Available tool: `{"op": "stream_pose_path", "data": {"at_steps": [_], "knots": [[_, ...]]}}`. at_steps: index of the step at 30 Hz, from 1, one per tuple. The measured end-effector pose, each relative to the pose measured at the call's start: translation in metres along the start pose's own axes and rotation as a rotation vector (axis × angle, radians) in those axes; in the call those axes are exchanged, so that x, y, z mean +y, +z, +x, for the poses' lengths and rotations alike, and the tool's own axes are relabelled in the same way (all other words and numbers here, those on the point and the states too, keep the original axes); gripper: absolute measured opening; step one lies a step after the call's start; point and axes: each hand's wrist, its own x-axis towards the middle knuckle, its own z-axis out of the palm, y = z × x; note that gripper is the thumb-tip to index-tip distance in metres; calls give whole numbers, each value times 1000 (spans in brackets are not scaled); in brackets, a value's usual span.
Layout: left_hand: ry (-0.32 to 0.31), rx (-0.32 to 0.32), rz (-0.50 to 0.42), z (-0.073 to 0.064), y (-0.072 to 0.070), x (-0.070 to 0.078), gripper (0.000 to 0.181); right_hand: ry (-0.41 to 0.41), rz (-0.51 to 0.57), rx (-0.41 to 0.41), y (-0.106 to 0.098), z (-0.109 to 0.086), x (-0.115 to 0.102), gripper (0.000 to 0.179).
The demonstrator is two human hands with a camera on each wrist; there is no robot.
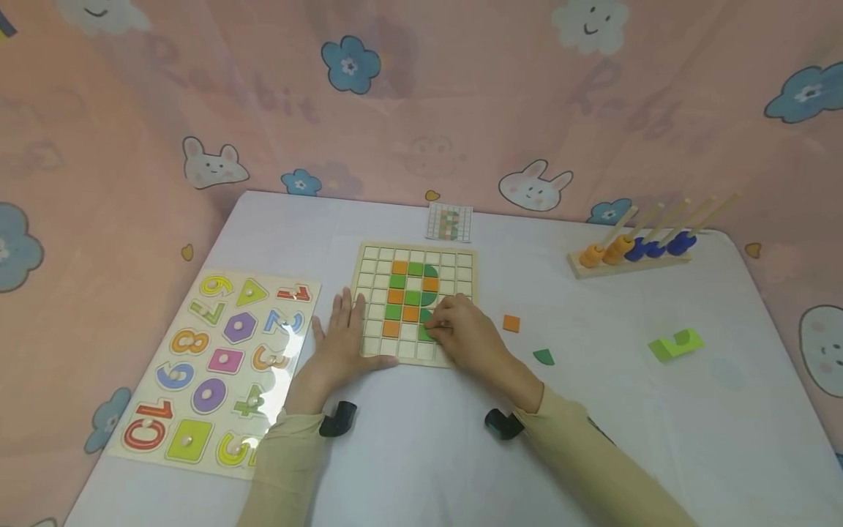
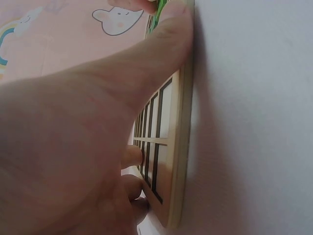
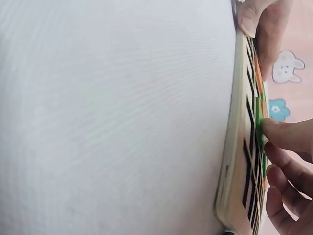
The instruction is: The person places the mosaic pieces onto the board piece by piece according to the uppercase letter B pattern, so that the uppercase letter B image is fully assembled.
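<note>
A square wooden grid board [image 1: 370,296] lies on the white table, with orange and green tiles set in its cells. My left hand [image 1: 339,340] rests along its left side, fingers extended and thumb out at the front edge. Over the right part of the tile pattern, my right hand [image 1: 473,333] pinches a green tile [image 3: 259,116] with thumb and finger at the board's surface. The fingers partly cover this tile, so its full shape is hidden. To the right of the board lie an orange square tile [image 1: 511,323] and a green quarter-circle tile [image 1: 544,357].
Behind the board sits a small pattern card [image 1: 450,222]. A number and shape puzzle board [image 1: 214,373] lies at left. At right are a peg stand [image 1: 632,260] with orange and blue pieces and a light green block [image 1: 676,345]. A pink printed curtain [image 1: 408,124] surrounds the table.
</note>
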Motion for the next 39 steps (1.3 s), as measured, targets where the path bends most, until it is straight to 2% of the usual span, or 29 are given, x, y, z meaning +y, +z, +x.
{"op": "stream_pose_path", "data": {"at_steps": [8, 15, 23, 30, 39], "knots": [[-2, -5, -11, 0, 0, 2, 131, 44, -35, -37, -7, -8, 7, 12], [-4, -4, -20, 0, 0, 0, 131, 15, -73, -149, -36, -28, 28, 28], [3, -1, -15, 0, -1, -1, 131, 69, -172, -165, -69, -50, 61, 28], [3, 0, -10, 1, 1, -2, 131, 130, -117, -256, -95, -66, 87, 30], [1, 0, -10, 2, 2, -2, 131, 139, -60, -243, -107, -74, 106, 21]]}}
